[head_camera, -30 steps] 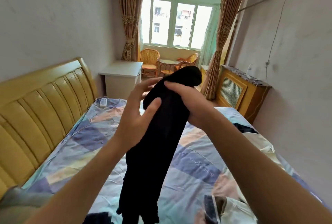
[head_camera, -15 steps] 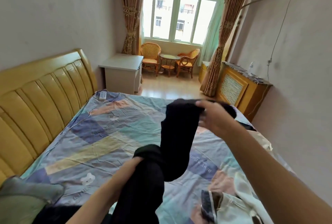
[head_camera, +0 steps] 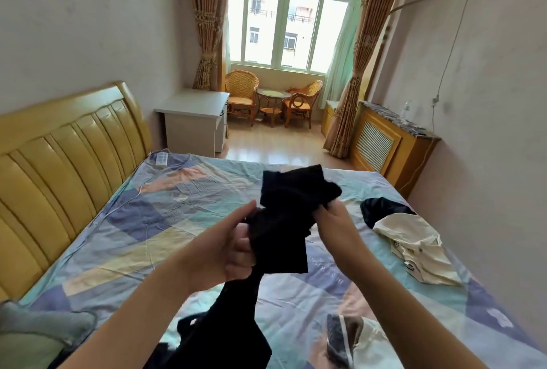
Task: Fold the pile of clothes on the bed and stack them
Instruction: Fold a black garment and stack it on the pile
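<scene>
A long black garment hangs in the air above the bed, bunched between both hands. My left hand grips its middle, fingers curled around the cloth. My right hand pinches the upper folded end, which sticks up beyond it. The garment's lower part trails down toward the near edge of the bed. On the right side of the bed lie a cream shirt and a dark garment partly under it. Another crumpled piece lies near my right forearm.
A yellow padded headboard runs along the left. A grey-green pillow sits at the bottom left. A white remote lies at the bed's far corner. Beyond stand a white desk, wicker chairs and a radiator cover.
The hands have come together at chest height: the left rose from low down, the right drew back. The garment is now doubled and bunched between them rather than stretched long.
</scene>
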